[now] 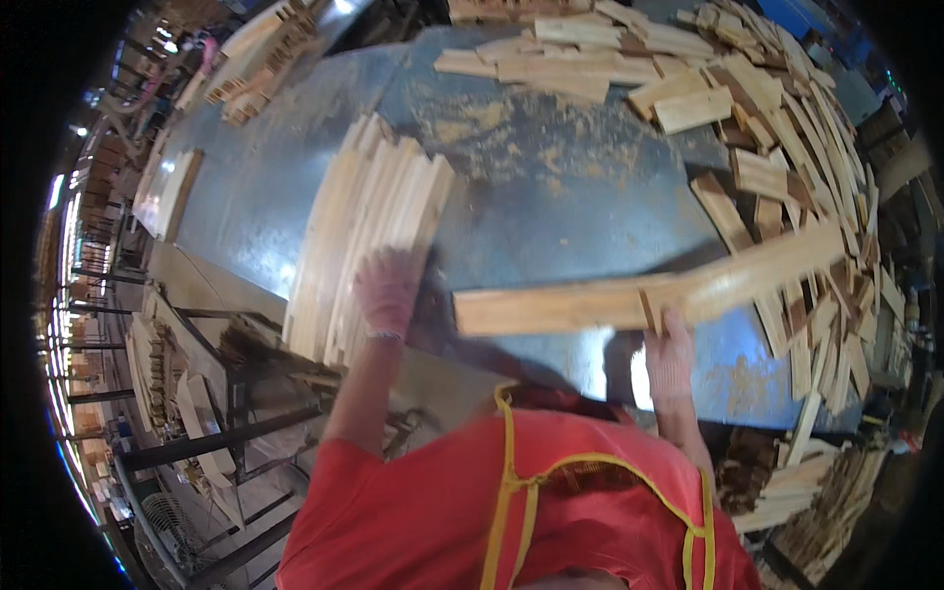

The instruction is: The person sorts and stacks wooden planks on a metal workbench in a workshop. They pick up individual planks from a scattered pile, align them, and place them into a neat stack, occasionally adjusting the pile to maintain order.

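Note:
My left hand [385, 293], in a pale knit glove, lies on the near part of a row of long pale wooden boards [344, 226] set side by side on the metal table. Its fingers stretch forward over the boards without wrapping round one. My right hand [669, 359], gloved too, is closed on the near edge of a wooden board [551, 307] held above the table. A second length of wood [757, 270] meets it at an angle by that hand and reaches over the pile on the right. Whether the two are joined cannot be made out.
A jumbled heap of wooden offcuts [836, 324] covers the table's right side, with more pieces [570, 64] along the far side. Stacked wood strips [261, 84] sit at the far left. The grey metal table [551, 211] bears sawdust patches. Black metal rails [226, 438] stand at lower left.

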Motion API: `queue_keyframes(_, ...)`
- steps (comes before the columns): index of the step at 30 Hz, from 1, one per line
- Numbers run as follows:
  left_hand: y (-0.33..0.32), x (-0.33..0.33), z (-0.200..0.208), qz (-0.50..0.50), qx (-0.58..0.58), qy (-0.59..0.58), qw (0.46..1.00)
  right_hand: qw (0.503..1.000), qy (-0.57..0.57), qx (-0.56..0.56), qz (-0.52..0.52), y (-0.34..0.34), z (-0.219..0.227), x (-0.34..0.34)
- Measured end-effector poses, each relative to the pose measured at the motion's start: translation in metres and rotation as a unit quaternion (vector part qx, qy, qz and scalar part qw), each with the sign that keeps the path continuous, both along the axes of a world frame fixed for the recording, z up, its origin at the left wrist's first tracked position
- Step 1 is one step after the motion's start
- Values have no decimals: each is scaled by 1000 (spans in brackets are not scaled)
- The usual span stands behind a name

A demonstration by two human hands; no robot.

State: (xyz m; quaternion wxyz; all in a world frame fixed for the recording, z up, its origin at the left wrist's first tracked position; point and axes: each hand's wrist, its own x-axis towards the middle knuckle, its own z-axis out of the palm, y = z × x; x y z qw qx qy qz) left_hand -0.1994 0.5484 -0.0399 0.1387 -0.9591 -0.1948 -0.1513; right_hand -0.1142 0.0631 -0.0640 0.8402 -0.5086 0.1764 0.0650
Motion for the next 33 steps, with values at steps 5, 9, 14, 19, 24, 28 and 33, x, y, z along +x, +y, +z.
queue_keyframes(5, -40, 16, 28, -141, -236, 1, 961, 995, 7, 104, 0, 64, 38, 51)
queue_keyframes(9, -62, 43, 58, -145, -524, 260, 798, 986, -45, 148, 65, 68, 52, 80)
queue_keyframes(14, -56, 30, 78, -88, -572, 238, 780, 977, -8, 150, 152, 46, 55, 128)
queue_keyframes(19, -55, 38, 113, 31, -446, 186, 875, 957, -5, 129, 259, 53, 27, 151)
queue_keyframes(24, -27, 35, 101, 123, -704, 32, 699, 930, 35, -6, 365, 77, 6, 87)
queue_keyframes(28, -14, 21, 90, 73, -900, -118, 412, 871, 53, -188, 450, 122, 13, 17)
queue_keyframes(33, -6, 20, 106, 49, -899, -153, 408, 648, -75, -392, 649, 209, -30, -41)
